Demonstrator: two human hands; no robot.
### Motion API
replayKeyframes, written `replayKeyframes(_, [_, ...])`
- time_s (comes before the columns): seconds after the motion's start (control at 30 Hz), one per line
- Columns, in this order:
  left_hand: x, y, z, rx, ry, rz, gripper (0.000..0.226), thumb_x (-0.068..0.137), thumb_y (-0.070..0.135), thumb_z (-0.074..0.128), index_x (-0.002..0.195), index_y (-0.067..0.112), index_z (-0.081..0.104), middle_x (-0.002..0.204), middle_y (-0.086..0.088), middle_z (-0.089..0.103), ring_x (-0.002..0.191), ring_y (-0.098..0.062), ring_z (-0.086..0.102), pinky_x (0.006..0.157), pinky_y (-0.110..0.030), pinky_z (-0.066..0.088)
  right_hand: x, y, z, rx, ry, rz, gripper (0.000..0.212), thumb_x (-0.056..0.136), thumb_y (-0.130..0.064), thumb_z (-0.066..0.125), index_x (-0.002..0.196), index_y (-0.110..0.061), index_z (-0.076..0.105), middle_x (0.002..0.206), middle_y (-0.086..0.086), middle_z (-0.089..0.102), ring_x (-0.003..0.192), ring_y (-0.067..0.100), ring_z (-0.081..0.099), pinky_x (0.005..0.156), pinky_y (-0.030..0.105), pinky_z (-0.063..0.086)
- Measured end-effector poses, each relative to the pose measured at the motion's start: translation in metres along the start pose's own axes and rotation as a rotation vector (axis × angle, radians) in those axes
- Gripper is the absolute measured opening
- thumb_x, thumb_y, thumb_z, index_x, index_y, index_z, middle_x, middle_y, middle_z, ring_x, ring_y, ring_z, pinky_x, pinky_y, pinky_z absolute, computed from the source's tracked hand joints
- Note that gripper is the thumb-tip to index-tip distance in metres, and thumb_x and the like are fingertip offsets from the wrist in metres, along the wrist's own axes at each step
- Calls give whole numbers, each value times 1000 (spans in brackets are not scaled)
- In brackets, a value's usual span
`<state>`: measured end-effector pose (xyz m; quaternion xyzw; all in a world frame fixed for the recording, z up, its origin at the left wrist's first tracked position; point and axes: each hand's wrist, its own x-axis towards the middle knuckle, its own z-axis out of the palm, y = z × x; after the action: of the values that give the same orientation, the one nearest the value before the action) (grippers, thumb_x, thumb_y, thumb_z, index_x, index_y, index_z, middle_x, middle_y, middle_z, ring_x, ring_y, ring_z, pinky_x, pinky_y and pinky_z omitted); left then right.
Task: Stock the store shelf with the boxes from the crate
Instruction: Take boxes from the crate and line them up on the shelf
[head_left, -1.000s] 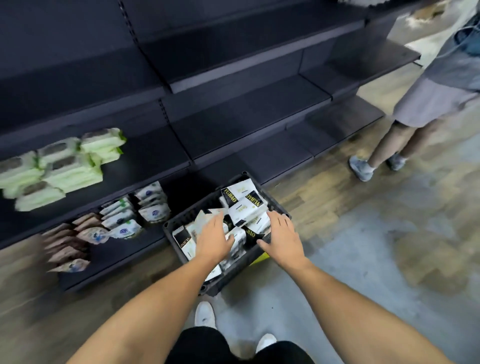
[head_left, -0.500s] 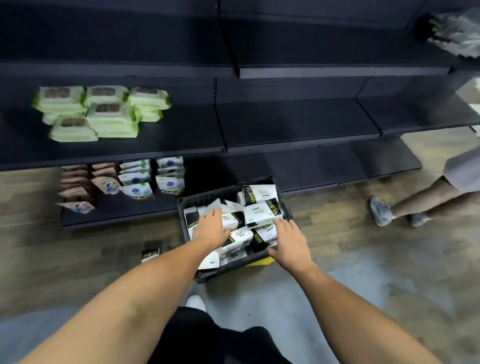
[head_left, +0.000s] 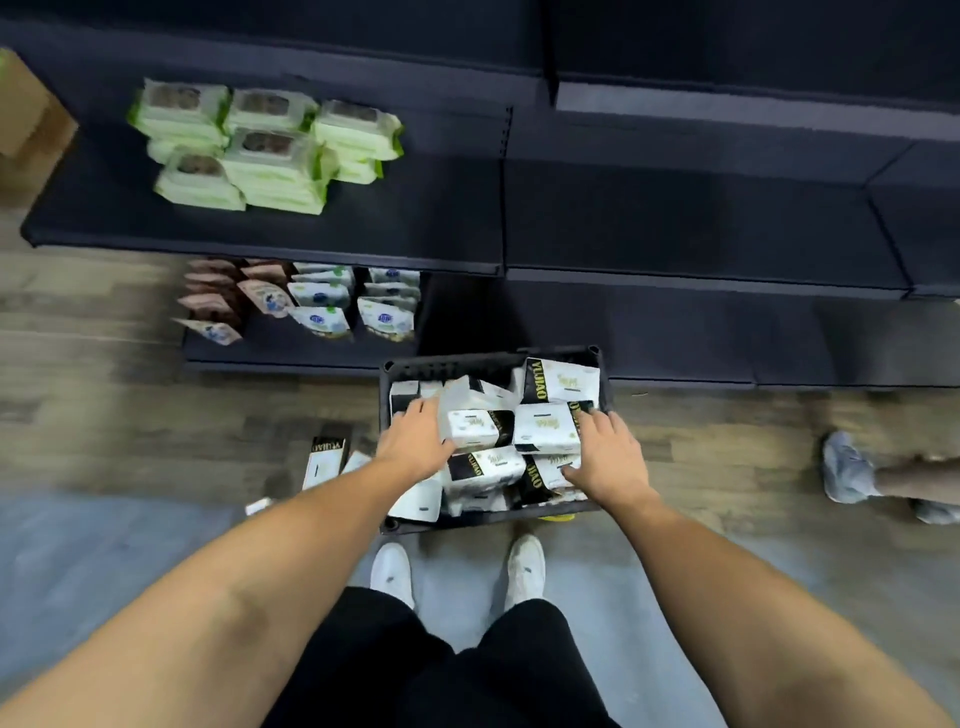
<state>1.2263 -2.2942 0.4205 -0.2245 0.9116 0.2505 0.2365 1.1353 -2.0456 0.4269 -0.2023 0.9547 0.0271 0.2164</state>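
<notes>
Biggest thing first: the store shelf (head_left: 675, 223), dark matte metal, tiers of flat boards running wide behind the crate (head_left: 447, 364). Under the crate lies the floor (head_left: 130, 426), wood-grain planks giving way to smooth grey nearer the person.

The crate itself is black moulded plastic, rectangular, with a slotted far wall, and it's packed with the boxes (head_left: 488, 470): white cartons with black panels, jumbled at all angles. Gold lettering on the back-right one reads roughly "YUJIAO".

Both arms reach in. The left hand (head_left: 415, 441) grips a tilted box (head_left: 475, 423) at the crate's left side, fingers (head_left: 415, 408) wrapped over its far edge and thumb against its near face. The right hand (head_left: 608, 457) holds a flat box (head_left: 545, 428) at the crate's right side, fingers curled on its edge and thumb spread at the near corner.

Behind and left of the crate, soft green-and-white packs (head_left: 260, 150) are stacked on a shelf board; below them stand glossy pouches (head_left: 322, 306), their labels blurred. Just left of the crate, loose boxes (head_left: 327, 457) lie on the floor. Well to its right, a grey shoe (head_left: 847, 467).
</notes>
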Motion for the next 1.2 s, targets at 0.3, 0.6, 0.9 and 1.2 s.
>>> replayKeyframes(0.3, [56,35,63,-62,-4,-188,62,94,31,57,148,16,30,152,-6,32,132,-33,40,104,-48,41,93,47,37,-105,-137,-155,96,83,-51,70,153,-17,14,162,6,12,150,31,6,120,48,17])
replayKeyframes(0.6, [105,45,131,-109,-12,-244,66,94,32,57,151,15,28,152,-6,34,135,-30,39,106,-48,40,158,45,98,-217,-247,-208,114,82,-60,66,155,-12,-7,164,9,-5,150,33,-10,121,53,2])
replayKeyframes(0.9, [89,27,144,-195,61,-261,64,95,26,55,152,11,28,158,-7,27,140,-30,33,114,-43,32,161,36,118,-420,-278,-196,103,87,-29,66,154,-5,-9,161,20,1,147,38,10,118,57,12])
replayKeyframes(1.2, [64,25,91,-159,133,-271,60,94,28,54,149,14,32,151,-6,36,134,-29,38,106,-48,39,133,15,68,-346,-68,-289,108,81,-42,73,154,-7,1,149,10,28,139,34,26,119,54,15])
